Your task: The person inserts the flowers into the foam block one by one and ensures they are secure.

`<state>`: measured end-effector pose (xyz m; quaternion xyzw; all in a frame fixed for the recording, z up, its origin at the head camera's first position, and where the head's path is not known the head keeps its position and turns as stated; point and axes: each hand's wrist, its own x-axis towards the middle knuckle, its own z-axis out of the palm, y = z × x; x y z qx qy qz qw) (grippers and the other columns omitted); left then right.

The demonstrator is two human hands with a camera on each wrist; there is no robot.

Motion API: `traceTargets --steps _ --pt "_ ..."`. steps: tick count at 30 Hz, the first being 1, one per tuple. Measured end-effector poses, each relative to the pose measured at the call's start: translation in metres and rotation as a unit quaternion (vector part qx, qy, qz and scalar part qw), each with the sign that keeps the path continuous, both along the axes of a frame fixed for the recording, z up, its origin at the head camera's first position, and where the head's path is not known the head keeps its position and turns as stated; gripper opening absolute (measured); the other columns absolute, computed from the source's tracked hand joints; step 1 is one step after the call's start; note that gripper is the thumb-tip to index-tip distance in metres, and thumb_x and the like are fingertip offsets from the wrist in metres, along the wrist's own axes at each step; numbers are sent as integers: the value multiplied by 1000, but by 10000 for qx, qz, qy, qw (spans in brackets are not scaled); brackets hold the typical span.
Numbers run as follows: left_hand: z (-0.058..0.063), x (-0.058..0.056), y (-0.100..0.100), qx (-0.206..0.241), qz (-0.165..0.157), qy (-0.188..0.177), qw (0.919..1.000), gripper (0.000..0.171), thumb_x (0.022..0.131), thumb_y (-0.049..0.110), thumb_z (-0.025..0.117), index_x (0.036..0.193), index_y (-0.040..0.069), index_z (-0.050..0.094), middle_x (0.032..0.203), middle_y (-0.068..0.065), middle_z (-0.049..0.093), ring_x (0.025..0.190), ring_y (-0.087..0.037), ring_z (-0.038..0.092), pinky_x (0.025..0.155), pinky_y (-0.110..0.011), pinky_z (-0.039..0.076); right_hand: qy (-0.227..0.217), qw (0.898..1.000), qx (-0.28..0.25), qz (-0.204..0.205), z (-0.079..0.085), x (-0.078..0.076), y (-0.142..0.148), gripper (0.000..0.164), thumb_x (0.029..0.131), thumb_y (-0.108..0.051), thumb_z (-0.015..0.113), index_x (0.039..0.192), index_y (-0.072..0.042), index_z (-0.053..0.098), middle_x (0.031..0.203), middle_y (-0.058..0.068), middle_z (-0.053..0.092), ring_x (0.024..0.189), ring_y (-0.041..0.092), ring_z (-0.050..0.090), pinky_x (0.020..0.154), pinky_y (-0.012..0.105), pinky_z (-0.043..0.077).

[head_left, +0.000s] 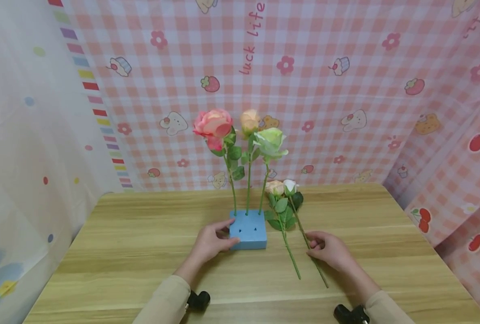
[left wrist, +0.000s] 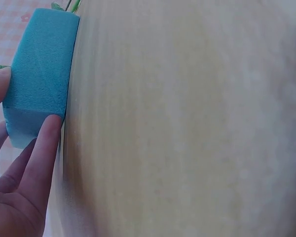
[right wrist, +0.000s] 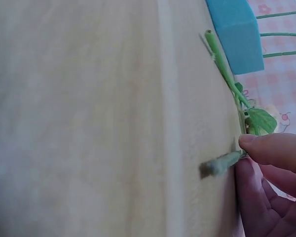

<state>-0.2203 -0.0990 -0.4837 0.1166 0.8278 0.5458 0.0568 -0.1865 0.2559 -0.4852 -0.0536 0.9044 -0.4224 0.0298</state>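
Observation:
A blue foam block (head_left: 248, 238) rests on the table, with two holes showing on its top. My left hand (head_left: 210, 243) grips its left side between thumb and fingers; the left wrist view shows fingertips (left wrist: 50, 129) against the block's end. Three artificial roses stand upright in its far row: a pink one (head_left: 213, 123), a peach one (head_left: 249, 121) and a light green one (head_left: 271, 141). To the right of the block, my right hand (head_left: 332, 252) pinches the stem of a white rose (head_left: 290, 186). Beside it lies another peach rose (head_left: 275, 187) with a leafy stem.
The wooden table (head_left: 142, 252) ends at a pink checked cloth (head_left: 312, 99) behind. A white curtain (head_left: 25, 135) hangs at the left. Black wrist devices, one on the left (head_left: 199, 300) and one on the right (head_left: 350, 314), sit below the sleeves.

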Motion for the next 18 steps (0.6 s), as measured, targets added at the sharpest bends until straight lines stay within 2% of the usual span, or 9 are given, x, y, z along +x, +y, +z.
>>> traceTargets --steps 4,11,18 --pt "-1 0 0 -38 7 4 10000 60 81 23 84 136 12 62 112 -13 63 95 -25 65 67 -29 59 -101 9997 -225 16 1 -1 1 43 82 -2 78 122 8 64 89 4 63 80 17 57 66 23 51" --pt "-1 -1 0 -65 29 4 10000 60 81 24 84 136 13 62 112 -12 63 95 -24 64 67 -29 58 -596 9932 -998 11 2 -3 3 43 85 5 73 124 15 59 94 11 62 81 19 57 63 25 56" --pt "-1 -1 0 -17 1 8 10000 60 81 23 84 137 13 62 112 -13 63 95 -25 64 66 -29 59 -684 9900 -1232 92 4 -4 5 43 87 7 69 125 18 55 96 15 62 82 18 58 64 25 56"
